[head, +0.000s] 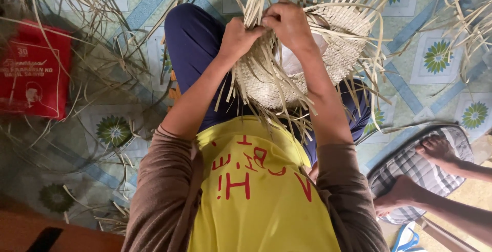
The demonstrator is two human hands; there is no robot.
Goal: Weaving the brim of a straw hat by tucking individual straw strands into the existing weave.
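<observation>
yellow shirt (256,200) | woven basket (287,72) on lap | left hand (238,39), right hand (289,24): fingers clenched on strips (256,3)

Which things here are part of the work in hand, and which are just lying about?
In use: left hand, right hand, half-woven basket, strips gripped at its rim.
Lying about: red bag, loose strips on the floor, checked mat under another person's feet.
</observation>
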